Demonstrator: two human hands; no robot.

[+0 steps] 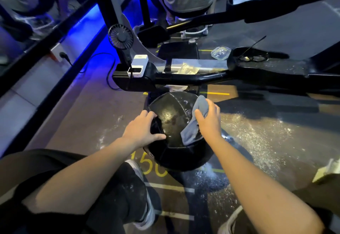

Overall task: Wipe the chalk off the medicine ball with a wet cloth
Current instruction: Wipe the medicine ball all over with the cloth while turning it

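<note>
Left hand (141, 130) lies flat, bracing the heavy, wet-slick medicine ball (173, 123); right hand (209, 119) presses the limp cloth (193, 127) against its right side.

handheld fan (120, 35), power bank (138, 66), eyeglasses (253, 57)

- A round black medicine ball (173, 118) with stitched panel seams sits on the floor, its top glossy and wet, pale flecks showing near its upper right.
- A crumpled grey-blue wet cloth (195, 123) drapes over the ball's right side, running from its upper right down toward its middle seam.
</note>
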